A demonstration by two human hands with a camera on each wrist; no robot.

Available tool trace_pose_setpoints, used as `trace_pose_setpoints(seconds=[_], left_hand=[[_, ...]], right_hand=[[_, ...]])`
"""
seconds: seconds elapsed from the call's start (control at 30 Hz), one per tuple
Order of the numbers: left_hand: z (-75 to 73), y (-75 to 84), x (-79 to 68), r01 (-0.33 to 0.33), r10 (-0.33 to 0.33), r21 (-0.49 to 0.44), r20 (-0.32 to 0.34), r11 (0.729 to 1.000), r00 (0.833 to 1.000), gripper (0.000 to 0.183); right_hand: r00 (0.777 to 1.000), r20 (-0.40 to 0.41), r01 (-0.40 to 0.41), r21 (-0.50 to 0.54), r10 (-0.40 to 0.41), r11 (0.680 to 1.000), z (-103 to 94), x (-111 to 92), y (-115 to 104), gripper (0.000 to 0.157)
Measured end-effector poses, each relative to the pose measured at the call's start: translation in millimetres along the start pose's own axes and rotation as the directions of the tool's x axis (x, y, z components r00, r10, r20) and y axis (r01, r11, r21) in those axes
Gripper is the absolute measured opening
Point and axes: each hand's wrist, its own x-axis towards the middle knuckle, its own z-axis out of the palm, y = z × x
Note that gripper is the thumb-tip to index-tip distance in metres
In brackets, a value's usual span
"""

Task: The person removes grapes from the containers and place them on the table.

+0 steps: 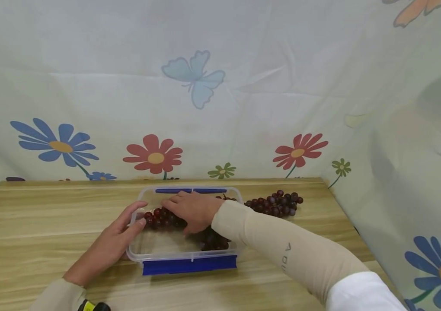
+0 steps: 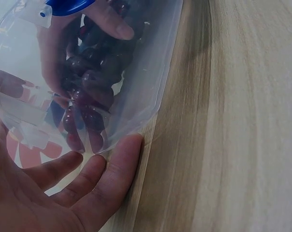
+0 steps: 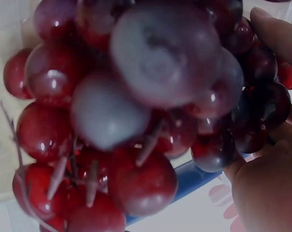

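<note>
A clear plastic food container (image 1: 166,258) with blue clip flaps stands without a lid on the wooden table. In the head view my left hand (image 1: 117,235) holds its left end, thumb at the rim; in the left wrist view other fingers (image 2: 119,169) press its wall from outside. My right hand (image 1: 195,210) reaches down inside and grips a bunch of dark red grapes (image 1: 160,219), partly hidden beneath the palm. The right wrist view shows the fingers round dark grapes (image 3: 259,104), with redder grapes (image 3: 141,181) close to the camera. More grapes (image 1: 216,242) lie under the right wrist.
Another grape bunch (image 1: 276,204) lies on the table (image 1: 49,229) just right of the container, partly behind the right sleeve (image 1: 282,242). A white cloth (image 1: 267,108) printed with flowers and a butterfly hangs along the back and right sides.
</note>
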Motion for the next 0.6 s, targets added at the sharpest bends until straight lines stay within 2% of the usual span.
trace_pose_setpoints(seconds=[0.2,0.33,0.6], left_hand=[[0.3,1.2,-0.2,-0.004,0.004,-0.002,-0.003,1.000,1.000,0.056],[0.8,0.5,0.4,-0.004,0.004,0.001,-0.007,1.000,1.000,0.054],[0.6,-0.4,-1.3,-0.029,0.029,0.027,-0.016,0.999,0.999,0.054]], right_hand=[[1.000,-0.005,-0.015,-0.032,0.014,0.999,-0.7,4.2,-2.5,0.088],[0.999,0.018,-0.029,0.012,0.029,1.000,-1.5,5.5,-3.7,0.087],[0.999,0.032,-0.014,0.094,0.011,0.995,2.8,6.2,-3.1,0.099]])
